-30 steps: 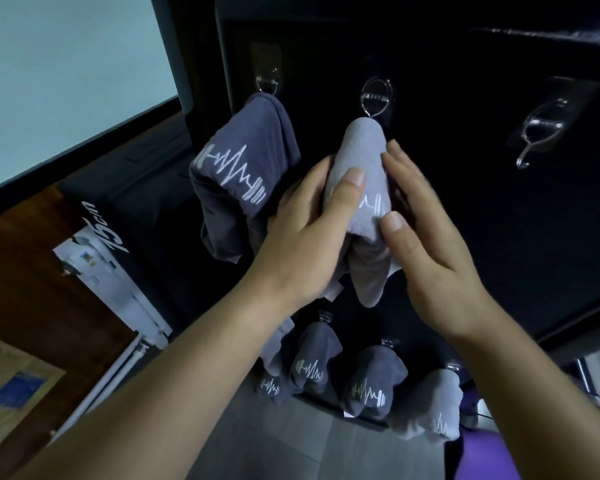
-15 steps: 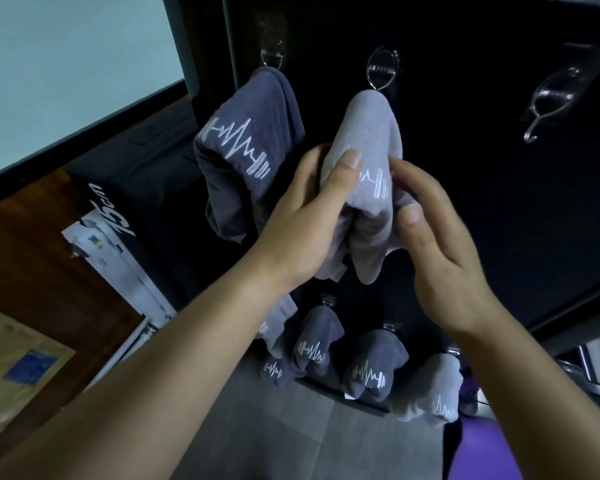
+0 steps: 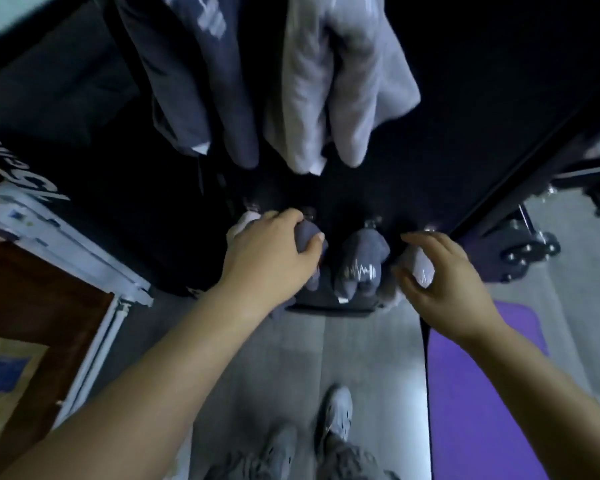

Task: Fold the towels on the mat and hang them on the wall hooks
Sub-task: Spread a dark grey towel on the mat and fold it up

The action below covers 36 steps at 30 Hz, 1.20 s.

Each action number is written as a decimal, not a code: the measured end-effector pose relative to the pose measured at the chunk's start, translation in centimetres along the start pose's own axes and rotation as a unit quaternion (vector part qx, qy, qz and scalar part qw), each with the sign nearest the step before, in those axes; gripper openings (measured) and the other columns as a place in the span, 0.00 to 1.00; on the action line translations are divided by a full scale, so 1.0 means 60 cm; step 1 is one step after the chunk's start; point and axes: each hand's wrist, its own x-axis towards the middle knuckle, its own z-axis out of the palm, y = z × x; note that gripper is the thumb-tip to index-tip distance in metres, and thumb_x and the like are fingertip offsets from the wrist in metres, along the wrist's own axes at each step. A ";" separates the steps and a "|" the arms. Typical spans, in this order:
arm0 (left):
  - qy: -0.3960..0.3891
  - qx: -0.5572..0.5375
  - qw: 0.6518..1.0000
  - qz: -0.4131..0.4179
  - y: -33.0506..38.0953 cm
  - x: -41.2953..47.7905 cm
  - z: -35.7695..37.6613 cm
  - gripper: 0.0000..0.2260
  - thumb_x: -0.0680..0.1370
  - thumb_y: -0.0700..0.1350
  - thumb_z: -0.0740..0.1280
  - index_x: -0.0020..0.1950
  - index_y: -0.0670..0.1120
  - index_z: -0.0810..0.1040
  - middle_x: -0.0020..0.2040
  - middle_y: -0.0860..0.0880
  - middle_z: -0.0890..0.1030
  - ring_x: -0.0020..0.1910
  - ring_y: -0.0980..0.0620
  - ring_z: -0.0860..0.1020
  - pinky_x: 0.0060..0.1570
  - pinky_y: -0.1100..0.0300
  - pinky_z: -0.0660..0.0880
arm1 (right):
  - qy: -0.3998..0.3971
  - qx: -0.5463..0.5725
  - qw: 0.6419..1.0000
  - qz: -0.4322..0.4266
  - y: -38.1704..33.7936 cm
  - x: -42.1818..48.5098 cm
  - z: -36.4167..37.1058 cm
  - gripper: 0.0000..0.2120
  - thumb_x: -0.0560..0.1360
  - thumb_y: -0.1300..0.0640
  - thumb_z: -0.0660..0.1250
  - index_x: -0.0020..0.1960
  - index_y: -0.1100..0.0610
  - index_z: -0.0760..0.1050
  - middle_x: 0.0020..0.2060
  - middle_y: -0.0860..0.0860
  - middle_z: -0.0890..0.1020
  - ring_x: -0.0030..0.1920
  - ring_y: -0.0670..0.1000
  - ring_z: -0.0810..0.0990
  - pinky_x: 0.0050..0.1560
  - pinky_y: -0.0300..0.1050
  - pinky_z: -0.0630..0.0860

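Observation:
My left hand (image 3: 274, 251) hangs low with loosely curled fingers, in front of a dark grey towel (image 3: 309, 235) in the lower row of the black wall board (image 3: 465, 116). My right hand (image 3: 444, 271) is also loosely curled, in front of a light grey towel (image 3: 421, 268) at the right of that row. I cannot tell whether either hand touches cloth. Between them hangs a dark towel with a white print (image 3: 361, 265). Above, the light grey towel (image 3: 340, 84) and a dark grey towel (image 3: 194, 81) hang free; their hooks are out of frame.
A purple mat (image 3: 482, 393) lies on the grey floor at the right. My shoes (image 3: 336, 417) are near the bottom. A white frame (image 3: 84, 258) and brown wood (image 3: 32, 306) are at the left. Wheeled equipment (image 3: 534, 251) stands right of the board.
Both hands have let go of the upper light grey towel and dropped to the lower row. The view has tilted sharply downward, so the floor, mat and shoes now show.

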 end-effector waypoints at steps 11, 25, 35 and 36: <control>-0.198 0.163 0.922 0.290 0.138 -0.039 0.281 0.20 0.78 0.61 0.60 0.63 0.49 0.74 0.60 0.44 0.78 0.61 0.40 0.76 0.56 0.47 0.70 | -0.041 -0.119 0.930 0.344 0.137 -0.429 0.102 0.23 0.73 0.50 0.72 0.66 0.55 0.75 0.61 0.53 0.79 0.61 0.61 0.76 0.57 0.56 0.72; -0.320 0.251 0.681 0.608 0.577 -0.350 0.639 0.25 0.78 0.63 0.59 0.68 0.49 0.72 0.60 0.44 0.77 0.61 0.41 0.75 0.60 0.48 0.69 | 0.139 -0.048 0.725 0.673 0.249 -0.840 0.003 0.24 0.75 0.48 0.69 0.68 0.53 0.73 0.65 0.50 0.75 0.65 0.57 0.72 0.62 0.56 0.68; -0.329 0.268 0.526 0.737 0.947 -0.630 0.855 0.24 0.79 0.63 0.58 0.68 0.49 0.71 0.61 0.45 0.78 0.62 0.42 0.76 0.60 0.49 0.69 | 0.249 -0.009 0.594 0.765 0.418 -1.067 -0.192 0.24 0.78 0.45 0.65 0.71 0.51 0.70 0.68 0.47 0.73 0.69 0.52 0.68 0.67 0.51 0.65; -0.329 0.266 0.510 0.749 0.979 -0.659 0.870 0.24 0.80 0.62 0.58 0.68 0.49 0.71 0.61 0.45 0.78 0.62 0.42 0.76 0.59 0.49 0.69 | 0.254 -0.007 0.583 0.772 0.432 -1.087 -0.210 0.24 0.78 0.45 0.65 0.71 0.51 0.70 0.68 0.47 0.72 0.69 0.52 0.68 0.67 0.51 0.65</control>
